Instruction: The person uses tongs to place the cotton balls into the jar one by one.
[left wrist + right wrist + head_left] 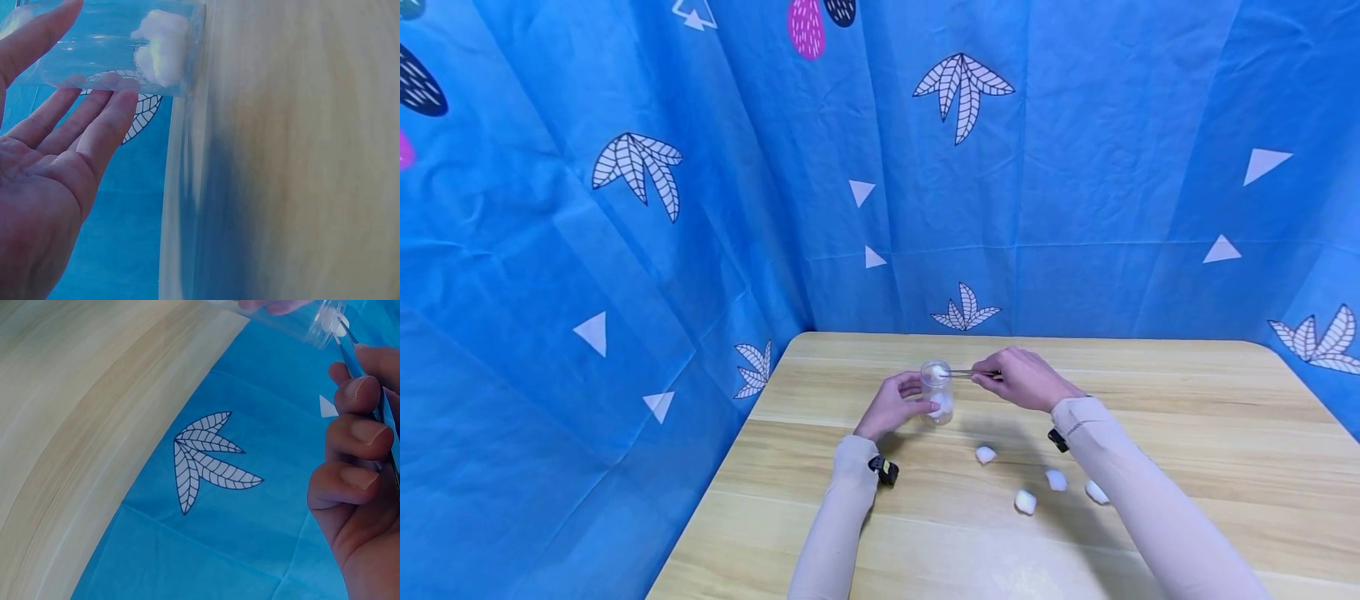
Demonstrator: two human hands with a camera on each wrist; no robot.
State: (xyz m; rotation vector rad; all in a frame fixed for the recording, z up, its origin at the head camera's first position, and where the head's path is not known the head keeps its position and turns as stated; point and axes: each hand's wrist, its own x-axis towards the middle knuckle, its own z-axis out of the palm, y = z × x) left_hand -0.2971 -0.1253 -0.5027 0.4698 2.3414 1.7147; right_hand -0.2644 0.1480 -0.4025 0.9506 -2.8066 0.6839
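My left hand (891, 406) holds a clear jar (936, 389) upright on the table, thumb on one side and fingers on the other. White cotton balls (164, 49) lie at the bottom of the jar. From the right, my right hand (1024, 379) grips metal tweezers (967, 372) with curled fingers. Their tips pinch another cotton ball (936, 372) right at the jar's open mouth. In the right wrist view the tweezers (354, 359) reach to the rim.
Several loose cotton balls (1025, 502) lie on the wooden table (1187, 408), in front of the jar and near the right forearm. A blue patterned curtain (1075, 167) hangs behind the table and along its left side. Each wrist wears a small black device (883, 470).
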